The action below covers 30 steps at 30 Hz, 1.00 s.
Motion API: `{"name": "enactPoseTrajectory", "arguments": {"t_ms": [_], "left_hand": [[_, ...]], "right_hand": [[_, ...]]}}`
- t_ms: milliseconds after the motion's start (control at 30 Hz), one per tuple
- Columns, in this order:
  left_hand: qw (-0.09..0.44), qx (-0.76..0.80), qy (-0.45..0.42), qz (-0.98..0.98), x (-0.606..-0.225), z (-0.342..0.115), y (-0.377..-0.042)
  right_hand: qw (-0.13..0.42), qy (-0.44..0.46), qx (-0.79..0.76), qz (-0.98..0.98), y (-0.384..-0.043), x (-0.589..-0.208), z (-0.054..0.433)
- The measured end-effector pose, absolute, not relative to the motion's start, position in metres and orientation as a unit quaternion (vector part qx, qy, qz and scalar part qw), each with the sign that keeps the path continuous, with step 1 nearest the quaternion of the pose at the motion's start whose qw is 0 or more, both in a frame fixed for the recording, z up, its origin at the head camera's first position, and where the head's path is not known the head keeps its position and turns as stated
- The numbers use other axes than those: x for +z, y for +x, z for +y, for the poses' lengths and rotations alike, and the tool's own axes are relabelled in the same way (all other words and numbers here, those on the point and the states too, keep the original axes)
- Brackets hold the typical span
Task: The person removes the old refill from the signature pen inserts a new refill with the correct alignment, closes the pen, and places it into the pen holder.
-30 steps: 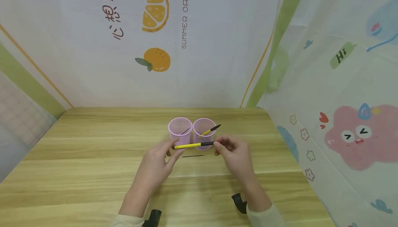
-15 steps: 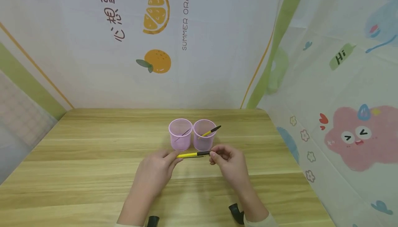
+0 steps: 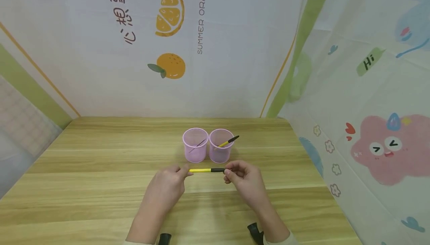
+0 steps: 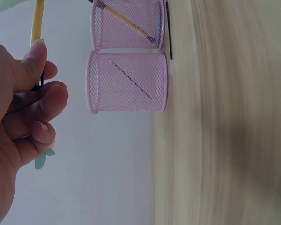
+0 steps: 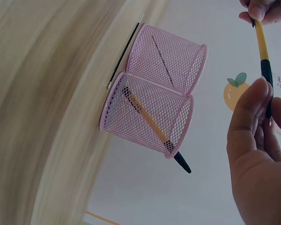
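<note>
A yellow pen [image 3: 200, 170] with a black grip spans both hands, held level above the table. My left hand [image 3: 167, 185] pinches its yellow end between thumb and fingers. At the black end, my right hand [image 3: 248, 183] pinches the grip near the tip. Two pink mesh pen cups stand side by side just beyond: the left cup [image 3: 195, 155] holds a thin dark refill [image 5: 162, 59], the right cup [image 3: 220, 156] a yellow-and-black pen [image 3: 231, 140] leaning out over its rim. A thin black refill [image 5: 124, 56] lies on the table beside the cups; the pen hides it in the head view.
The wooden table [image 3: 100, 185] stretches to a printed cloth backdrop [image 3: 228, 69] behind the cups. Another printed cloth [image 3: 369, 99] hangs along the right side. Black wrist straps or mounts [image 3: 256, 233] show near the forearms.
Both hands have lowered and drawn back toward the body with the pen between them, slightly away from the cups. The cups and their contents stay put.
</note>
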<state>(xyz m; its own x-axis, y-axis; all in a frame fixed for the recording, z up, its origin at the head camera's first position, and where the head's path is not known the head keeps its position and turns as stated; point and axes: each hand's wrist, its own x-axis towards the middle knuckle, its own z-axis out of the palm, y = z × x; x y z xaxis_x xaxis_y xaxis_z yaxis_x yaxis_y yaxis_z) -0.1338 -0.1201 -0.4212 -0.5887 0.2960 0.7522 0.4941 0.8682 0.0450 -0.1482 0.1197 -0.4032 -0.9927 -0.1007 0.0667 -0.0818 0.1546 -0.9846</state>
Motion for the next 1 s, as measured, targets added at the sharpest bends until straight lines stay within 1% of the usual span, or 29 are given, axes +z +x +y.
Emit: {"name": "enactPoseTrajectory", "arguments": {"t_ms": [467, 567, 733, 867, 1000], "left_hand": [[0.402, -0.122, -0.246, -0.873, -0.423, -0.125, -0.132], [0.405, -0.121, -0.256, -0.869, -0.422, -0.125, -0.131], [0.39, -0.125, -0.277, -0.87, -0.419, -0.127, -0.13], [0.385, -0.137, -0.286, -0.866, -0.418, -0.128, -0.128], [0.385, -0.154, -0.298, -0.86, -0.416, -0.128, -0.128]], "right_hand": [[0.079, -0.1, -0.596, 0.793, -0.154, -0.406, 0.134], [0.103, -0.109, -0.577, 0.803, -0.154, -0.405, 0.135], [0.141, -0.138, -0.549, 0.812, -0.152, -0.405, 0.136], [0.157, -0.159, -0.528, 0.82, -0.152, -0.406, 0.138], [0.159, -0.147, -0.531, 0.819, -0.154, -0.407, 0.14]]}}
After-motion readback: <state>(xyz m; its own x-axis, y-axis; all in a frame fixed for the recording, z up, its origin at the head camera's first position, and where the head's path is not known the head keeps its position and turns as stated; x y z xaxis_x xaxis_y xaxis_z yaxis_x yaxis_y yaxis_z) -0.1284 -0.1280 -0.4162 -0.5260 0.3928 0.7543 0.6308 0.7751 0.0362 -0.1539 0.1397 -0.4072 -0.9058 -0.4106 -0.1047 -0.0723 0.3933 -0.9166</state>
